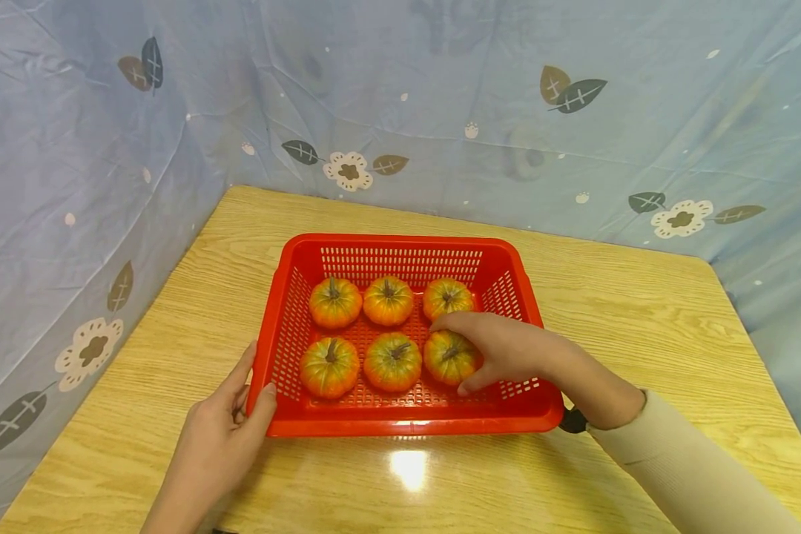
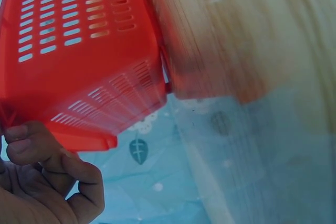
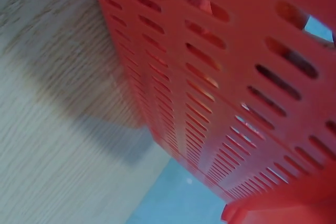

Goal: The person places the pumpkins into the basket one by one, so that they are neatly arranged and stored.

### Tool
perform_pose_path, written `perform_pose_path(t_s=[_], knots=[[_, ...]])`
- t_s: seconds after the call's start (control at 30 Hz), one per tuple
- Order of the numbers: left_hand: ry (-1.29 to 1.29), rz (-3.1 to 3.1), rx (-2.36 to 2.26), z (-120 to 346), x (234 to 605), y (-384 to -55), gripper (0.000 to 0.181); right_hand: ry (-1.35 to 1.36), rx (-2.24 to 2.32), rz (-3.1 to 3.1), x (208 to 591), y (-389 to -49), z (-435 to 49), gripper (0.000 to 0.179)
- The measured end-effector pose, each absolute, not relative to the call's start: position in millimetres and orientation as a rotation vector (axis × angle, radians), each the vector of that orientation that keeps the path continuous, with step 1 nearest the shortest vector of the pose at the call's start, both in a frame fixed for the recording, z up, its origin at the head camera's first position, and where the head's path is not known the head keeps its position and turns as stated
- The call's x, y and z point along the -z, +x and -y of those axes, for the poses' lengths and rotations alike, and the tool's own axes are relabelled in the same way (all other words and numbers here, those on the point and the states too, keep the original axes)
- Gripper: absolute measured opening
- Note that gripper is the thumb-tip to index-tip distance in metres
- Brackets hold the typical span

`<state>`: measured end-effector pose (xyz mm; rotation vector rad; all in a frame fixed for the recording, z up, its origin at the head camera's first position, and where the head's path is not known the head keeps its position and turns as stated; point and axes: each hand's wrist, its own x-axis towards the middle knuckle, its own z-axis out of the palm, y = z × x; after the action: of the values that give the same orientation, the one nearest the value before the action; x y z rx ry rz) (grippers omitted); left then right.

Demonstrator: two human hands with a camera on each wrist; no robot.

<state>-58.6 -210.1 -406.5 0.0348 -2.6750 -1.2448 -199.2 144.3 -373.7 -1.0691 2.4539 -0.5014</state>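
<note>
A red plastic basket (image 1: 414,428) with slotted walls holds several small orange-green pumpkins in two rows of three. My left hand (image 1: 216,437) grips the basket's rim at its front left corner, thumb on top; in the left wrist view, the fingers (image 2: 31,148) curl by the red rim. Reaching in over the right side, my right hand (image 1: 517,345) spans the front right pumpkin (image 1: 449,360), fingers at its far side and thumb at its near side. Just behind is the back right pumpkin (image 1: 448,297). The right wrist view shows the basket's slotted wall (image 3: 178,77), which mostly hides that hand.
The basket stands on a wood-grain table (image 1: 634,326). Blue cloth (image 1: 440,96) with leaf and flower prints hangs behind and along both sides. Other pumpkins sit at the front middle (image 1: 392,362), front left (image 1: 330,368), back middle (image 1: 388,301) and back left (image 1: 335,303).
</note>
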Motion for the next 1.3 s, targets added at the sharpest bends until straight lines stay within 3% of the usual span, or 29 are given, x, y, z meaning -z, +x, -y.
perform_pose_path(t_s=[1.3], knots=[[0.050,2.682,1.195,211.3,409.2,-60.4,0.061,-1.102,0.307,-2.473,388.3,-192.7,-134.9,0.086]])
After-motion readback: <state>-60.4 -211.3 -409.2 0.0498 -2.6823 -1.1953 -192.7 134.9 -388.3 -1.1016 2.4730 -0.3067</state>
